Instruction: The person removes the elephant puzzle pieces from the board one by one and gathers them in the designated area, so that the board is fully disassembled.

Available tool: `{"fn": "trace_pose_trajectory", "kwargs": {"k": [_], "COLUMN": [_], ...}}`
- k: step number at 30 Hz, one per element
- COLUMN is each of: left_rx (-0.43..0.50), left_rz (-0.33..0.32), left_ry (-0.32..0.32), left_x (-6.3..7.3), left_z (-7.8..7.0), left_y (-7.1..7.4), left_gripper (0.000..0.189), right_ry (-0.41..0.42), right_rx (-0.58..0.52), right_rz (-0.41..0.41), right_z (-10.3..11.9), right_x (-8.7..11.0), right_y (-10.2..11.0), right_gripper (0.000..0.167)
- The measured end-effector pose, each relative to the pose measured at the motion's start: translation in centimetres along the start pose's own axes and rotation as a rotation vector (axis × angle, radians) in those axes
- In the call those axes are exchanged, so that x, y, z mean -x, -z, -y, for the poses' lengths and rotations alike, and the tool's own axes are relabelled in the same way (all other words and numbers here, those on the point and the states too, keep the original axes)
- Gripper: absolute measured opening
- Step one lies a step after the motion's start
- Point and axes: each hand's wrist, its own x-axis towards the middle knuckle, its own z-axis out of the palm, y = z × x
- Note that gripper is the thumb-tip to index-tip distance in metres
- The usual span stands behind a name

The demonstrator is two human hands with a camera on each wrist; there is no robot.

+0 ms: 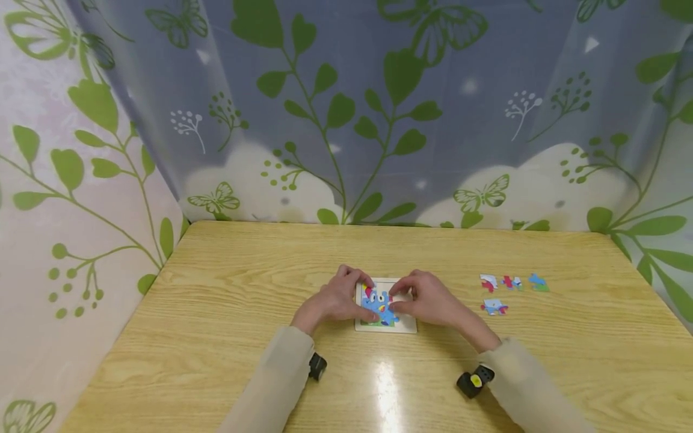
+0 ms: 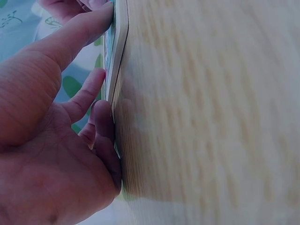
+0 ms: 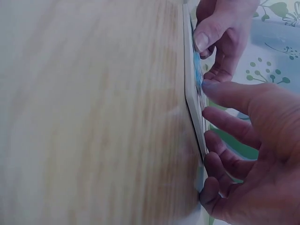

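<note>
A small jigsaw puzzle board with a pale frame lies flat on the table, partly filled with a blue cartoon figure. From the left, my left hand rests on it, thumb pressed on the lower pieces and index finger near the upper left. In the left wrist view, that thumb lies nearly straight over the board's edge. My right hand pinches a puzzle piece between thumb and index finger at the figure's right side. Most of that piece is hidden; its other fingers curl beside the board's edge.
Several loose puzzle pieces lie to the right: one white and red, one red and blue, one blue and green, and one blue below them. A leaf-patterned curtain hangs behind the wooden table.
</note>
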Motion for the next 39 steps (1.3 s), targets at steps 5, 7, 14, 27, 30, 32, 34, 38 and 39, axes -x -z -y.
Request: {"fn": "trace_pose_trajectory", "kwargs": {"k": [5,7,14,27,30,32,34,38,39], "left_rx": [-0.004,-0.005,-0.005,0.009,0.006,0.004,0.002,0.002,0.001], "left_rz": [0.001,0.002,0.012,0.011,0.01,0.009,0.008,0.007,0.008], "left_ry": [0.005,0.006,0.002,0.012,0.011,0.012,0.012,0.012,0.011], "left_x": [-0.03,-0.05,0.0,-0.2,-0.22,-0.19,-0.14,-0.03,-0.02], "left_z": [0.0,0.01,0.15,0.19,0.16,0.11,0.05,-0.04,-0.05], "left_y": [0.02,0.03,0.08,0.02,0.01,0.01,0.02,0.05,0.06], "left_gripper": [0.057,0.054,0.034,0.029,0.029,0.029,0.029,0.029,0.029], "right_ry": [0.006,0.004,-0.007,-0.074,-0.08,-0.086,-0.092,-0.105,-0.106], "right_rx": [0.032,0.038,0.026,-0.021,-0.028,-0.029,-0.032,-0.037,-0.038], "right_rz": [-0.005,-0.011,-0.01,0.026,0.03,0.033,0.036,0.038,0.038], "right_z": [0.05,0.13,0.39,0.6,0.48,0.42,0.39,0.37,0.37], "right_x": [-0.14,-0.1,-0.16,-0.38,-0.45,-0.51,-0.57,-0.65,-0.67], "right_y": [-0.31,-0.35,-0.35,-0.06,-0.11,-0.15,-0.19,-0.22,-0.22], "right_gripper": [0.017,0.015,0.013,0.016,0.017,0.017,0.018,0.019,0.019]}}
